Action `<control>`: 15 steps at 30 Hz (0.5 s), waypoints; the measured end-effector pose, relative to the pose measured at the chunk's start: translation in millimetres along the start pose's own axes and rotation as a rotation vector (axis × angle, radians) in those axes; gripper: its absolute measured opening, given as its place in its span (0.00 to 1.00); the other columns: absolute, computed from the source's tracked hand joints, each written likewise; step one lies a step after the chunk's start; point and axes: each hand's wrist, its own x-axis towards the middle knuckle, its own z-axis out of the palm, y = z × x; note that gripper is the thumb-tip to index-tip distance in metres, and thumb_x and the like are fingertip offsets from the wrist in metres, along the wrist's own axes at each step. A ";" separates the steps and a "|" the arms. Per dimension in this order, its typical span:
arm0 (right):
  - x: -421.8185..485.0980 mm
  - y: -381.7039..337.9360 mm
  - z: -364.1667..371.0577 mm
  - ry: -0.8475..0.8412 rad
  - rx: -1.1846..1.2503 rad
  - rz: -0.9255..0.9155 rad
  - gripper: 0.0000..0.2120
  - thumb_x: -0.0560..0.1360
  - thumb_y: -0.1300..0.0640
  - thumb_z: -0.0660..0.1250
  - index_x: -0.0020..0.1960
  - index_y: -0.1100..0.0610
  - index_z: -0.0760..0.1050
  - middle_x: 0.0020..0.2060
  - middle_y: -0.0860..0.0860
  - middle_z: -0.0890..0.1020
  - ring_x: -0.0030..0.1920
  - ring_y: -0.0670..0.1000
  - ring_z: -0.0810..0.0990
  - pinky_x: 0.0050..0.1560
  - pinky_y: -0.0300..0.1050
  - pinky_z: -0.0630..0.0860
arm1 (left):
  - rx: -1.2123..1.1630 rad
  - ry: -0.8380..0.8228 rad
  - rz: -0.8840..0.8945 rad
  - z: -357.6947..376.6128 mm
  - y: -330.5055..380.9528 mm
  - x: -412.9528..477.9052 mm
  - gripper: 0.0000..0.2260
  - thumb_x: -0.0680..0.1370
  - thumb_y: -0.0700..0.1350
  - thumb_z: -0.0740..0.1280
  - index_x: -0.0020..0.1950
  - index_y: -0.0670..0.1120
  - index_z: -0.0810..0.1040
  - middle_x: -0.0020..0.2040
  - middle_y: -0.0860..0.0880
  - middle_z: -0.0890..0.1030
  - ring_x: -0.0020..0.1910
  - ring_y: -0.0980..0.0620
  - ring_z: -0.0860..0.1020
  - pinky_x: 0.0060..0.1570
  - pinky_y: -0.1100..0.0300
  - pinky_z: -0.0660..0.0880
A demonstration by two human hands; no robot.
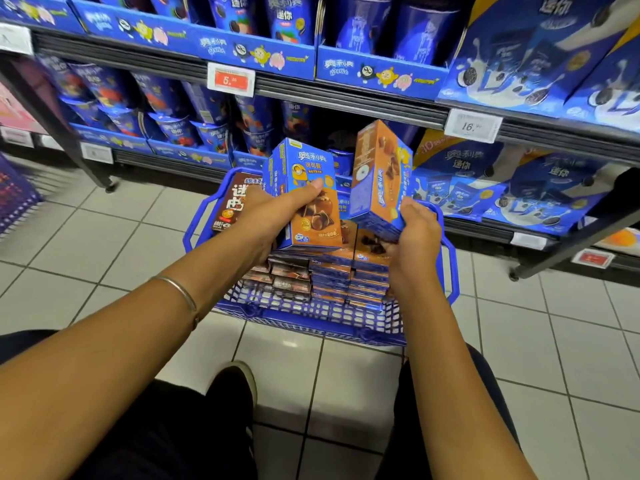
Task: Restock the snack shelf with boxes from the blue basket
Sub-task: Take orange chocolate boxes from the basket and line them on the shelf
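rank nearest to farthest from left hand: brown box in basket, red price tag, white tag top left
1. brown box, beside the left hand in the basket
2. red price tag, shelf rail above
3. white tag, far top left

Pale tiled floor [104,244] — red price tag [231,80]

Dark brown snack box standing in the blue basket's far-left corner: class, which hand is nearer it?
Left. The left hand, gripping blue-and-orange boxes, sits beside the dark brown box; the right hand holds another blue-and-orange box farther right.
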 end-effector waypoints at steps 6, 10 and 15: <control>-27.0 8.2 11.1 -0.272 -0.220 -0.113 0.12 0.77 0.49 0.65 0.48 0.57 0.80 0.48 0.64 0.81 0.46 0.58 0.77 0.51 0.55 0.73 | 0.044 0.032 -0.005 4.8 1.3 1.3 0.29 0.74 0.64 0.77 0.68 0.47 0.80 0.55 0.47 0.89 0.49 0.46 0.89 0.52 0.46 0.86; -34.7 13.4 16.6 -0.311 -0.188 0.018 0.15 0.83 0.46 0.60 0.65 0.51 0.76 0.58 0.54 0.83 0.58 0.58 0.82 0.60 0.65 0.79 | 0.124 0.024 -0.027 7.9 1.3 -0.2 0.35 0.73 0.71 0.71 0.70 0.47 0.76 0.57 0.47 0.88 0.49 0.47 0.89 0.54 0.48 0.86; -37.3 11.8 18.2 -0.348 -0.189 0.040 0.18 0.83 0.43 0.59 0.69 0.48 0.74 0.61 0.51 0.83 0.59 0.55 0.83 0.56 0.64 0.81 | 0.145 0.018 -0.018 11.4 1.7 -5.5 0.38 0.73 0.76 0.65 0.72 0.50 0.74 0.58 0.49 0.87 0.50 0.49 0.88 0.56 0.48 0.84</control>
